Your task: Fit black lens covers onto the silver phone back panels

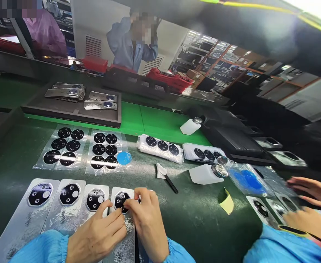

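Note:
Silver phone back covers lie in a row along the front of the bench, each with a black octagonal camera plate [69, 194] near its top end. My left hand [97, 233] rests palm down over the covers with its fingers bent in, the tips beside the camera area of the fourth phone back cover [123, 241]. At that cover's black camera plate [120, 199], my right hand [148, 221] has thumb and fingertips pinched together. Whatever small thing lies between the fingertips of either hand is hidden. Part of another cover shows behind my right hand.
Clear sheets of black octagonal plates [73, 145] lie beyond the covers, near stacked sheets [160, 148]. A black-handled blade [171, 184], white bottle [205, 174] and yellow paper [227, 204] lie rightward. A co-worker's hands [305, 221] work at right. A tray [72, 113] holds covers.

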{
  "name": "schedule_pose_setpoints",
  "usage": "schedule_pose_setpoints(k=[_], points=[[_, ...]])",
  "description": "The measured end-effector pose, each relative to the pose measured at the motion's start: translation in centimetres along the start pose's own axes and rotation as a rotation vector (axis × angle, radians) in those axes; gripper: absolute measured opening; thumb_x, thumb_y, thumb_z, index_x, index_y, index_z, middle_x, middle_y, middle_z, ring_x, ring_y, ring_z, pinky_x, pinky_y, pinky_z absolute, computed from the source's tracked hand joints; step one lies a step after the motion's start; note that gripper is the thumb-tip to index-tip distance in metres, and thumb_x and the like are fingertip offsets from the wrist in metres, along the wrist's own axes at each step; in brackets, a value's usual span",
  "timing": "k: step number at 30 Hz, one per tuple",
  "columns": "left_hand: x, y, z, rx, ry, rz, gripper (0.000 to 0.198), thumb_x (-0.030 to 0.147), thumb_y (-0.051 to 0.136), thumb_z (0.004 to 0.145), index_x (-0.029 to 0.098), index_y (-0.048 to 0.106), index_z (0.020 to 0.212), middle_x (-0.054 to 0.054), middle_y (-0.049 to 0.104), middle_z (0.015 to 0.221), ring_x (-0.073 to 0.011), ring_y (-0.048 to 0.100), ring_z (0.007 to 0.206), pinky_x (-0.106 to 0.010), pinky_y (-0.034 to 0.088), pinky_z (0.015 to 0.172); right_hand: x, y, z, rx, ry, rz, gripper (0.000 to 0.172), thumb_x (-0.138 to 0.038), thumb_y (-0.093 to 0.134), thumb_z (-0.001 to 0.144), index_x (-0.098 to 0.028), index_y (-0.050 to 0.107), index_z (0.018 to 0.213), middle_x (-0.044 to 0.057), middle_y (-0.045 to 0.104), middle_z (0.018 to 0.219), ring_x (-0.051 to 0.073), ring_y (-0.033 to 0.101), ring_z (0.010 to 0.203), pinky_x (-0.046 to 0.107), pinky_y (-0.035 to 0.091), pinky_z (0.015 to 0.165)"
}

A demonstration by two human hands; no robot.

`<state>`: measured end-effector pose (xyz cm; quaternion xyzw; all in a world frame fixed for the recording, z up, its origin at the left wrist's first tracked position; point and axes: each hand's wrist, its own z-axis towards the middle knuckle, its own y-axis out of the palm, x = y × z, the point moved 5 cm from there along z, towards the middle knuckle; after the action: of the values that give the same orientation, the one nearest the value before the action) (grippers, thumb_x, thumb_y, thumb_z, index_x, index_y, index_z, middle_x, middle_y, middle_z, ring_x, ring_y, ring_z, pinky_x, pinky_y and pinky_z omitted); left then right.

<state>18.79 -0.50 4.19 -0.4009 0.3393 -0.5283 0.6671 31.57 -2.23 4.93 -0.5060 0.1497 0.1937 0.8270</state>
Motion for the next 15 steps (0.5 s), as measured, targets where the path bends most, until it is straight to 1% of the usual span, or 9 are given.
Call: schedule_pose_setpoints(k=[3, 5, 10, 13, 15], points=[[0.0, -0.1, 0.0, -0.007, 0.008, 0.004, 0.030, -0.001, 0.036, 0.095, 0.015, 0.058, 0.082, -0.002, 0.057, 0.083, -0.0177, 0.055, 0.090, -0.045, 0.032, 0.098, 0.9, -0.4, 0.5, 0.037, 0.096, 0.087, 0.021, -0.006, 0.051, 0.092, -0.022, 0.063, 0.085, 0.004, 0.044, 0.091, 0.020, 0.044, 0.086, 0.031, 0.041, 0.072], [0.0, -0.1, 0.1, -0.011, 0.008, 0.002, 0.032, 0.000, 0.034, 0.096, 0.015, 0.058, 0.081, -0.002, 0.057, 0.082, -0.0179, 0.056, 0.091, -0.043, 0.033, 0.098, 1.2, -0.3, 0.7, 0.070, 0.122, 0.115, 0.021, -0.007, 0.052, 0.092, -0.022, 0.064, 0.086, 0.004, 0.043, 0.089, 0.020, 0.044, 0.087, 0.032, 0.041, 0.072], [-0.2, -0.3, 0.0, 0.013, -0.012, -0.056, 0.031, 0.001, 0.034, 0.096, 0.014, 0.057, 0.082, -0.002, 0.059, 0.083, -0.0181, 0.059, 0.094, -0.039, 0.035, 0.099, 1.2, 0.6, 0.4, 0.128, 0.112, 0.126, 0.021, -0.007, 0.051, 0.092, -0.022, 0.065, 0.087, 0.004, 0.043, 0.088, 0.020, 0.044, 0.085, 0.031, 0.041, 0.069], [-0.7, -0.5, -0.3, 0.019, -0.049, -0.140, 0.030, 0.001, 0.035, 0.096, 0.015, 0.056, 0.081, -0.002, 0.060, 0.083, -0.0175, 0.060, 0.095, -0.041, 0.034, 0.104, 1.1, 0.7, 0.3, 0.133, 0.117, 0.127, 0.021, -0.008, 0.051, 0.093, -0.022, 0.065, 0.085, 0.004, 0.045, 0.088, 0.020, 0.045, 0.085, 0.031, 0.042, 0.068], [-1.2, -0.6, -0.4, 0.033, -0.083, -0.156, 0.031, 0.000, 0.032, 0.096, 0.015, 0.057, 0.084, -0.003, 0.063, 0.087, -0.0180, 0.061, 0.100, -0.043, 0.033, 0.108, 1.1, 0.7, 0.3, 0.128, 0.127, 0.132, 0.021, -0.008, 0.052, 0.092, -0.022, 0.065, 0.084, 0.004, 0.046, 0.088, 0.020, 0.046, 0.086, 0.031, 0.042, 0.069]])
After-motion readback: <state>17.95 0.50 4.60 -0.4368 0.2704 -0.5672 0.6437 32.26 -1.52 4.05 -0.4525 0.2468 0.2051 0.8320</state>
